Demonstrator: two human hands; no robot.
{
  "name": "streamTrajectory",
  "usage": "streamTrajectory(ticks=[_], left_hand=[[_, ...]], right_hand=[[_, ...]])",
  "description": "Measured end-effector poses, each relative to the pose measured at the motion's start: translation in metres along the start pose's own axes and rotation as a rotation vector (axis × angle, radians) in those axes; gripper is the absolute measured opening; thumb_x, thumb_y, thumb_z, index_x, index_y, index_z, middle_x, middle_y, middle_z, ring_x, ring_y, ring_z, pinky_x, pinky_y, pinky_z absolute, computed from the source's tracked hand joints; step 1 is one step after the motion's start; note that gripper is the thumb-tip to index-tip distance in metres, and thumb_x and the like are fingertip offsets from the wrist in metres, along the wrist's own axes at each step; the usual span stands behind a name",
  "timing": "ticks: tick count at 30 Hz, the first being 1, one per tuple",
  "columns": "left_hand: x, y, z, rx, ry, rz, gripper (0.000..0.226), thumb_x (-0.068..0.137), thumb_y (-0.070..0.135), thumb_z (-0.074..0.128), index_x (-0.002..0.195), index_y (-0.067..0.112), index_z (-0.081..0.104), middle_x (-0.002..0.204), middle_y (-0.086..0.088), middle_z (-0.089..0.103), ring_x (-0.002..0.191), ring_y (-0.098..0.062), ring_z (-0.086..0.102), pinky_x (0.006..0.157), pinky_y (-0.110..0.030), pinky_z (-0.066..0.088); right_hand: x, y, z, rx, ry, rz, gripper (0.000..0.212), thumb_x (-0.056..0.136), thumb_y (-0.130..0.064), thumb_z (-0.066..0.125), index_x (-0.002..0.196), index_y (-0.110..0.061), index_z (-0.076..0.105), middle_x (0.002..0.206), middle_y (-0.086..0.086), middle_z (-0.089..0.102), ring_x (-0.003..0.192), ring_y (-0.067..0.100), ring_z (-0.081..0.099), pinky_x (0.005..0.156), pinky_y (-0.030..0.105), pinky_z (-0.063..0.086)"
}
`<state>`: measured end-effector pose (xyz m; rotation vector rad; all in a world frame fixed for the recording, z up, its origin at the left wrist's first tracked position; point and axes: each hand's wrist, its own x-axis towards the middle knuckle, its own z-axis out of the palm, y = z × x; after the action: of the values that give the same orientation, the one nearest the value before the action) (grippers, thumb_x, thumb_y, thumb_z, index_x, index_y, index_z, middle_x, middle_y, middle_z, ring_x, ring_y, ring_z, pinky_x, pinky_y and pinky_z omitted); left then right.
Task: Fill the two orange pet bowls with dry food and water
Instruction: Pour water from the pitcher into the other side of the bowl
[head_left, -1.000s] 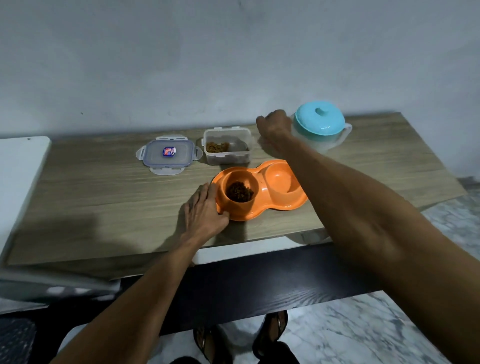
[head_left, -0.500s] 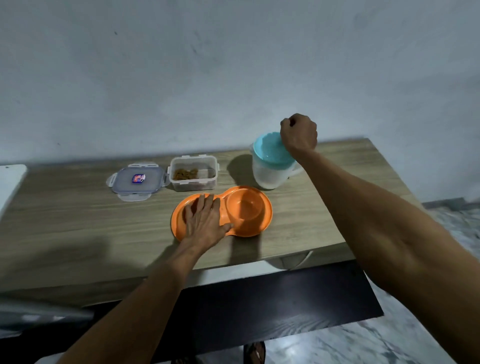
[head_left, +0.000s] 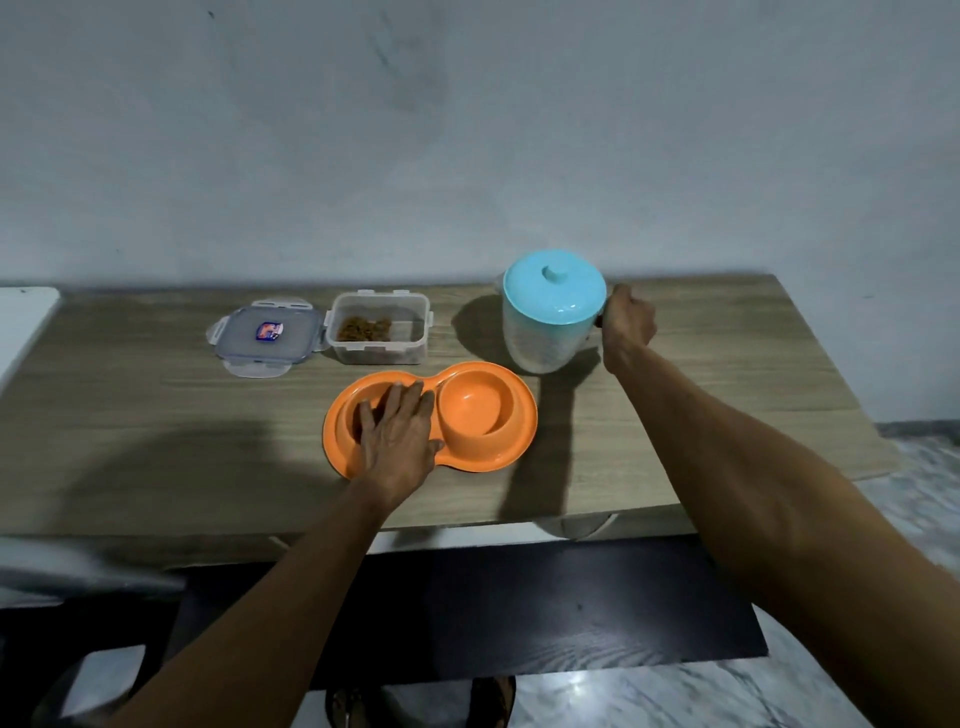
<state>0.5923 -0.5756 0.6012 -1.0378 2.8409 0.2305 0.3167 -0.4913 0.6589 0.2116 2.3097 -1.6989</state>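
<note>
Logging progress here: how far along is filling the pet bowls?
Done: food container stands open, lid beside it; left bowl lies mostly hidden under the left hand. In hand: right hand grips the handle of the teal-lidded pitcher. Left: right bowl looks empty, so water still needs pouring.

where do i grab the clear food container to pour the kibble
The clear food container is open and boxy: probably span it from above, thumb on the front wall, fingers on the back. Its lid crowds the left side, so come in from the right.
</note>
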Motion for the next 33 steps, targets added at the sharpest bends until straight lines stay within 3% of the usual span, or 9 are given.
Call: streamTrajectory(ticks=[6,9,12,16,18,27,31,33], left_hand=[[0.0,0.002,-0.001,0.008,0.003,-0.002,0.072,0.091,0.038,0.06,0.152,0.021,0.025,0.162,-0.003,0.019,0.151,-0.026,0.011,0.114,-0.062,0.018],[-0.001,0.003,-0.003,-0.008,-0.01,-0.009,0.073,0.092,0.036,0.06,0.153,0.021,0.024,0.162,-0.004,0.018,0.151,-0.026,0.01,0.115,-0.062,0.015],[-0.002,0.005,-0.007,-0.029,-0.018,-0.015,0.072,0.092,0.034,0.061,0.152,0.021,0.024,0.162,-0.004,0.018,0.151,-0.027,0.009,0.116,-0.063,0.014],[-0.003,0.008,-0.009,-0.039,-0.039,-0.029,0.072,0.092,0.033,0.061,0.152,0.021,0.024,0.163,-0.004,0.016,0.151,-0.027,0.008,0.115,-0.063,0.012],[-0.003,0.009,-0.01,-0.045,-0.043,-0.036,0.072,0.092,0.032,0.061,0.152,0.02,0.024,0.163,-0.004,0.016,0.151,-0.027,0.008,0.116,-0.063,0.012],[-0.003,0.009,-0.01,-0.058,-0.04,-0.034,0.073,0.091,0.029,0.063,0.152,0.021,0.025,0.162,-0.005,0.017,0.151,-0.028,0.008,0.116,-0.064,0.012],[-0.003,0.009,-0.009,-0.057,-0.036,-0.033,0.073,0.091,0.03,0.063,0.152,0.02,0.025,0.162,-0.005,0.017,0.151,-0.028,0.008,0.116,-0.064,0.012],[-0.003,0.009,-0.01,-0.066,-0.036,-0.04,0.073,0.091,0.03,0.063,0.152,0.021,0.025,0.163,-0.005,0.016,0.151,-0.028,0.008,0.116,-0.064,0.011]], right_hand=[[0.0,0.002,0.0,0.058,-0.059,0.067,0.024,0.08,-0.032,0.061,0.067,-0.011,0.06,0.072,0.002,0.065,0.078,0.024,0.068,0.082,0.044,0.059],[-0.01,-0.007,-0.003,0.024,-0.065,0.039,0.021,0.076,-0.027,0.064,0.061,-0.012,0.06,0.066,0.0,0.062,0.069,0.022,0.06,0.077,0.04,0.057],[-0.019,-0.022,-0.008,0.02,-0.066,-0.008,0.019,0.075,-0.024,0.063,0.072,-0.006,0.06,0.073,0.004,0.061,0.065,0.021,0.055,0.062,0.031,0.047],[-0.028,-0.038,-0.013,-0.097,-0.09,-0.149,0.032,0.079,-0.02,0.06,0.054,-0.01,0.044,0.054,0.001,0.045,0.054,0.018,0.038,0.054,0.027,0.036],[-0.031,-0.043,-0.015,-0.155,-0.092,-0.213,0.034,0.08,-0.02,0.06,0.053,-0.011,0.042,0.052,0.0,0.043,0.051,0.017,0.037,0.057,0.027,0.037],[-0.044,-0.046,-0.012,-0.393,-0.128,-0.54,0.045,0.078,-0.02,0.059,0.039,-0.008,0.04,0.039,0.006,0.034,0.054,0.025,0.036,0.064,0.037,0.039],[-0.046,-0.041,-0.007,-0.458,-0.165,-0.604,0.042,0.077,-0.022,0.055,0.04,-0.007,0.042,0.028,-0.002,0.038,0.067,0.03,0.042,0.065,0.037,0.037],[-0.048,-0.04,-0.006,-0.485,-0.174,-0.637,0.044,0.078,-0.021,0.055,0.04,-0.007,0.04,0.028,-0.007,0.04,0.063,0.028,0.039,0.064,0.036,0.036]])
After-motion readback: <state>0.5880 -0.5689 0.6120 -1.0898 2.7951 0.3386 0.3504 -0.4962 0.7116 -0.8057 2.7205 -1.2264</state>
